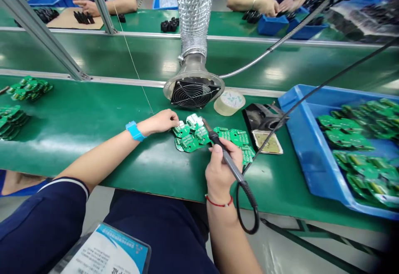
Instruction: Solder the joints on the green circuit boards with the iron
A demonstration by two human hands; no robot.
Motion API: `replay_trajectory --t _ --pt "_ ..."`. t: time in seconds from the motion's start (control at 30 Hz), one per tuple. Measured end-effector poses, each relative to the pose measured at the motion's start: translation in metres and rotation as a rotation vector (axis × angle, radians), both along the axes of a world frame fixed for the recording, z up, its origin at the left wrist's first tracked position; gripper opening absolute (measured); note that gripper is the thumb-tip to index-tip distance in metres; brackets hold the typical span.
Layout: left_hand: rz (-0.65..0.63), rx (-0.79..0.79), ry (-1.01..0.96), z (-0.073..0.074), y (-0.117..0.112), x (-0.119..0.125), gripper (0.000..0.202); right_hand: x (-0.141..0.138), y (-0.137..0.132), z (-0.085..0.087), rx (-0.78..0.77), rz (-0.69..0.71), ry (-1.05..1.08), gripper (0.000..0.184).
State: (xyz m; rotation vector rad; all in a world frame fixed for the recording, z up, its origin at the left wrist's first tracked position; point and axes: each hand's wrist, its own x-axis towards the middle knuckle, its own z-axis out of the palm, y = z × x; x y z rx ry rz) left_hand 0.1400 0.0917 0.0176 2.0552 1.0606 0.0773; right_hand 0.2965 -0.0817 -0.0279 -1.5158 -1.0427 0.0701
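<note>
My right hand (222,165) is closed around a black soldering iron (225,154), held like a pen, its tip down on a cluster of green circuit boards (190,134) on the green bench. My left hand (162,121), with a blue wristband, rests at the left edge of that cluster, fingertips curled on a board (181,130). A thin solder wire (131,53) runs down from above to about my left hand. More green boards (237,137) lie just right of the iron.
A fume fan (193,92) on a silver duct stands behind the boards, a tape roll (229,102) beside it. An iron stand with sponge (267,141) sits right, then a blue tray (299,149) of boards. Board stacks (28,87) lie far left. Other people work across the belt.
</note>
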Motion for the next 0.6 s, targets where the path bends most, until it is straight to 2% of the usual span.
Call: replay_trajectory --t 0.17,0.37,0.53,0.6 --pt "-0.12 -0.133 0.022 0.007 0.02 -0.001 0.019 0.0 -0.004 0.001 -0.01 0.034 0.019 0.023" --pt "-0.261 -0.204 0.067 0.012 0.018 -0.009 0.018 -0.001 -0.007 0.004 -0.001 0.01 0.034 0.021" --pt "-0.228 -0.179 0.097 0.017 0.011 -0.028 0.017 0.001 -0.006 0.006 0.07 -0.007 0.034 0.019" --pt "-0.144 -0.106 0.082 0.017 0.005 -0.036 0.018 0.002 -0.006 0.006 0.065 0.003 0.024 0.02"
